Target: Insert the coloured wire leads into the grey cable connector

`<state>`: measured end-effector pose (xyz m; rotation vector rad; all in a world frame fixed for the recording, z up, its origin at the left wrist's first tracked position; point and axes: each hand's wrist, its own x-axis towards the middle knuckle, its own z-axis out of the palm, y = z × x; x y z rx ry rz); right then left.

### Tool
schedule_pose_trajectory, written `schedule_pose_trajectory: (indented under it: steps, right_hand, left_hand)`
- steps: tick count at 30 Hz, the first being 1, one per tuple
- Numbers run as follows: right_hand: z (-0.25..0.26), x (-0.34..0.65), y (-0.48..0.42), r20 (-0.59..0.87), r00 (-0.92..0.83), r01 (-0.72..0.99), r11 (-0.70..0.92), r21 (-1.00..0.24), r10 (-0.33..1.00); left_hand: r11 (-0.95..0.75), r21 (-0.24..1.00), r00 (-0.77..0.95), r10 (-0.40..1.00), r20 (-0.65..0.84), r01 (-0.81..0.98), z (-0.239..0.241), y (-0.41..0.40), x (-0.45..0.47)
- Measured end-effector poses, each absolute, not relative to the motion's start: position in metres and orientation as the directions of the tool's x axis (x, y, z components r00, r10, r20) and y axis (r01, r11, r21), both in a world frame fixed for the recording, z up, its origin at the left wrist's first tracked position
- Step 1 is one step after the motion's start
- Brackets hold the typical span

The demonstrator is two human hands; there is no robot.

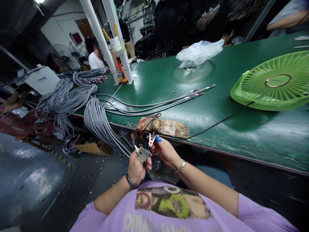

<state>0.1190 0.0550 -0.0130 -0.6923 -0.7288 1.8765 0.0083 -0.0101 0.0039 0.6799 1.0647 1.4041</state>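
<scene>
My left hand [135, 169] is closed around the end of a grey cable [125, 153] and a flat grey piece [145, 156]. Thin coloured wires [143, 147] fan out above the fingers. My right hand [166, 153] has a blue covering on its thumb tip and pinches a small pale pink V-shaped tool [151, 140], close to the wire ends. What kind of tool it is I cannot make out. Both hands are just off the front edge of the green table [154, 90], almost touching each other.
A worn wooden block [169, 127] with red and black leads lies at the table edge. Grey cable bundles [94, 109] hang over the left side. A green fan [277, 80], a plastic bag [200, 53] and white posts [118, 42] stand beyond. Other people are at the back.
</scene>
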Motion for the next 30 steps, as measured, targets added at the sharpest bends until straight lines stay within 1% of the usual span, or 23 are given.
schedule_pose_trajectory:
  steps: [2,4,7,13,22,27,30]
  right_hand:
    - [-0.013,0.117,0.057,-0.172,-0.486,-0.602,-0.47,-0.646,0.857]
    - [-0.014,0.115,0.06,-0.183,-0.562,-0.617,-0.556,-0.557,0.806]
    - [-0.017,0.113,0.062,-0.202,-0.549,-0.654,-0.567,-0.501,0.811]
    - [-0.022,0.111,0.062,-0.232,-0.509,-0.665,-0.55,-0.506,0.829]
    - [-0.015,0.119,0.059,-0.213,-0.601,-0.614,-0.616,-0.494,0.77]
    - [-0.014,0.121,0.06,-0.197,-0.507,-0.622,-0.514,-0.59,0.839]
    - [-0.016,0.12,0.058,-0.153,-0.412,-0.602,-0.394,-0.695,0.898]
  left_hand:
    - [0.104,0.897,-0.169,0.966,-0.193,-0.429,0.004,-0.01,0.011]
    - [0.108,0.904,-0.194,0.96,-0.203,-0.413,0.003,-0.01,0.014]
    - [0.118,0.911,-0.215,0.952,-0.216,-0.395,0.001,-0.011,0.015]
    - [0.139,0.914,-0.213,0.949,-0.233,-0.382,-0.002,-0.01,0.015]
    - [0.115,0.907,-0.24,0.944,-0.226,-0.405,0.0,-0.019,0.012]
    - [0.071,0.902,-0.247,0.95,-0.192,-0.427,0.001,-0.018,0.011]
    - [0.055,0.893,-0.254,0.949,-0.185,-0.446,0.001,-0.015,0.012]
